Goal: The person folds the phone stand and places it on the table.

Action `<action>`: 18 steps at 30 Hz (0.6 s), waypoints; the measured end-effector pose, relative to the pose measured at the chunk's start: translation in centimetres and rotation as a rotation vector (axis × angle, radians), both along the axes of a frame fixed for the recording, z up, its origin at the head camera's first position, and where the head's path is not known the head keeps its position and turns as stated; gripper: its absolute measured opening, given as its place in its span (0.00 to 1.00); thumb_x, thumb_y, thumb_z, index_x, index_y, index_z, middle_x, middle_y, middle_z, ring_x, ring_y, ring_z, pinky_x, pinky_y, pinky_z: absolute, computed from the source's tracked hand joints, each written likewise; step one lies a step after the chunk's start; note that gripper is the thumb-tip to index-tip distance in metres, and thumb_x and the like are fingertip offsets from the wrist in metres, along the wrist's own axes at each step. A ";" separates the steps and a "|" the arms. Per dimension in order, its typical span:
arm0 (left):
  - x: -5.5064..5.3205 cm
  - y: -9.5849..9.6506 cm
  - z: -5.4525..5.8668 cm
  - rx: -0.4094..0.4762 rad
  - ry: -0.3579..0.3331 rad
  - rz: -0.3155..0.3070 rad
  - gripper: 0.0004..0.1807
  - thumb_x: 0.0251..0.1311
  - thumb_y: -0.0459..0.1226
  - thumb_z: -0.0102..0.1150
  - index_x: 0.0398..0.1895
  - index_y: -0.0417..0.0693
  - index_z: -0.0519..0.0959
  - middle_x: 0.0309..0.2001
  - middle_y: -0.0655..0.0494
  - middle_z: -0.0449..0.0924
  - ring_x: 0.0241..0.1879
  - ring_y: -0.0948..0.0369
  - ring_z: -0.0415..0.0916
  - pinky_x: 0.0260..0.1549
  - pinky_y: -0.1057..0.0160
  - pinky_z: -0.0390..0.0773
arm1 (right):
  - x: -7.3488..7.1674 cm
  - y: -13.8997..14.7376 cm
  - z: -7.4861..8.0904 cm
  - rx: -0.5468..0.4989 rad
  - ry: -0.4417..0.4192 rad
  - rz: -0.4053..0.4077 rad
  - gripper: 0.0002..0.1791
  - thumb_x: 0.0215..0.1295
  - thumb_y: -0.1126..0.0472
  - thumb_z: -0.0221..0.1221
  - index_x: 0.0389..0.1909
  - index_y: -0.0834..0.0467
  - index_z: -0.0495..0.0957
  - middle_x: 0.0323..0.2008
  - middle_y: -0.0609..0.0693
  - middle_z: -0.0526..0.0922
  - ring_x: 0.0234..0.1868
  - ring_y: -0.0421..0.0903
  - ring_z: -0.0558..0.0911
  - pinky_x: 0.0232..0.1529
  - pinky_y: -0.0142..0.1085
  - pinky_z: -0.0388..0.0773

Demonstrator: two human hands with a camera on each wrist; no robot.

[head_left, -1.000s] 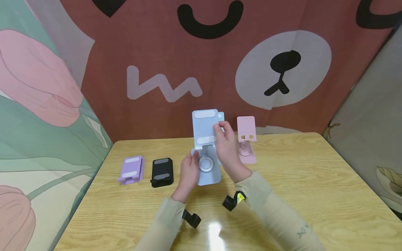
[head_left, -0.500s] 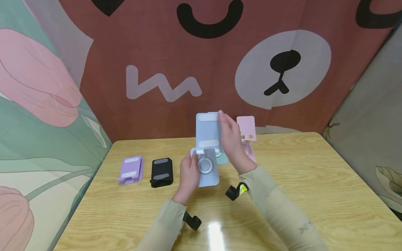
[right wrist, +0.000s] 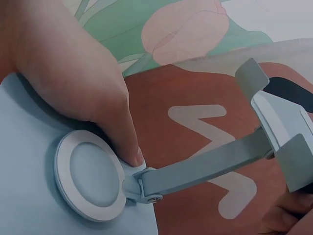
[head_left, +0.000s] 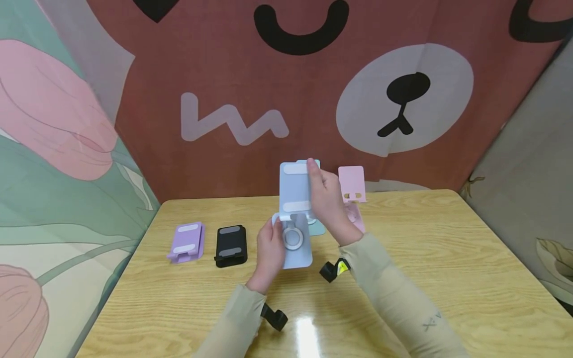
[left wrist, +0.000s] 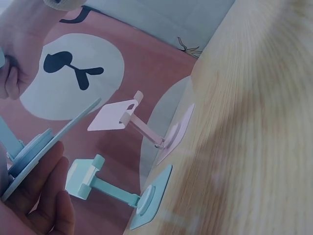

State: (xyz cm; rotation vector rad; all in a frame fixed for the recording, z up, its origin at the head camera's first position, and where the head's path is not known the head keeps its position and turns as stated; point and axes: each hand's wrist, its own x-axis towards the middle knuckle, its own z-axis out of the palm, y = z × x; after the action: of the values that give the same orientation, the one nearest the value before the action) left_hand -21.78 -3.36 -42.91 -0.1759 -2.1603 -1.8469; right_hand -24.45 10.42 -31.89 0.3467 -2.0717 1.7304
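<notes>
A light-blue folding phone stand [head_left: 294, 189] is held up above the table, unfolded, with its upper plate raised over the ringed base. My left hand [head_left: 270, 251] grips the base by its left edge, thumb in front; in the left wrist view its fingers [left wrist: 41, 191] lie under the base. The right hand [head_left: 330, 204] pinches the upper plate at its right edge, thumb on the front face. In the right wrist view, the hinged arm [right wrist: 210, 164] runs between the round-ringed base and the plate. Most of the right hand's fingers are hidden behind the plate in the head view.
A teal phone stand [head_left: 317, 228] stands unfolded behind the held one, partly hidden. Right of it is an unfolded pink stand [head_left: 351, 180]. Folded purple [head_left: 187, 241] and black [head_left: 231, 245] stands lie to the left on the wooden table [head_left: 425, 268]. A printed cloth hangs behind.
The upper plate has shifted slightly right and down and now sits straighter. My right hand has moved its grip along the plate's right edge, thumb higher. The left hand has stayed nearly still.
</notes>
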 end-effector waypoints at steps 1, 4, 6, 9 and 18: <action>0.0 0.0 0.0 0.001 0.002 0.001 0.18 0.81 0.35 0.40 0.52 0.37 0.80 0.44 0.46 0.85 0.46 0.54 0.81 0.49 0.49 0.79 | 0.0 0.0 0.0 0.001 0.000 -0.006 0.34 0.80 0.39 0.45 0.18 0.59 0.72 0.20 0.55 0.78 0.23 0.53 0.77 0.25 0.42 0.76; 0.0 0.1 -0.2 0.001 0.007 0.000 0.18 0.80 0.35 0.40 0.52 0.37 0.81 0.45 0.47 0.85 0.47 0.54 0.81 0.50 0.49 0.78 | 0.0 0.0 -0.1 0.006 0.001 -0.010 0.34 0.80 0.39 0.45 0.17 0.59 0.72 0.20 0.55 0.79 0.22 0.53 0.78 0.24 0.41 0.76; 0.0 0.1 -0.2 0.004 0.009 -0.004 0.18 0.80 0.35 0.40 0.52 0.37 0.81 0.46 0.47 0.85 0.47 0.54 0.81 0.50 0.49 0.78 | -0.1 0.0 -0.1 0.012 0.002 -0.014 0.34 0.80 0.40 0.45 0.17 0.59 0.72 0.20 0.54 0.79 0.22 0.52 0.77 0.23 0.41 0.76; 0.0 0.1 -0.1 0.007 0.009 -0.012 0.18 0.80 0.35 0.40 0.53 0.38 0.81 0.46 0.47 0.85 0.47 0.55 0.81 0.50 0.49 0.78 | -0.2 0.1 0.0 0.017 -0.003 -0.025 0.34 0.80 0.40 0.45 0.17 0.58 0.71 0.19 0.54 0.78 0.21 0.52 0.77 0.23 0.41 0.75; 0.1 0.1 0.0 -0.005 0.000 -0.040 0.18 0.81 0.36 0.39 0.54 0.39 0.81 0.47 0.49 0.85 0.48 0.56 0.81 0.51 0.51 0.79 | -0.2 0.2 0.1 -0.017 -0.071 0.007 0.33 0.80 0.40 0.45 0.20 0.59 0.76 0.20 0.55 0.79 0.23 0.52 0.77 0.25 0.40 0.76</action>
State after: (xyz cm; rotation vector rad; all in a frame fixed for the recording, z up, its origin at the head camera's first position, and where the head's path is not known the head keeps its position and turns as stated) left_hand -21.71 -3.21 -42.92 -0.2214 -2.1766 -1.8633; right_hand -24.65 10.63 -31.81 0.2920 -2.1059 1.7875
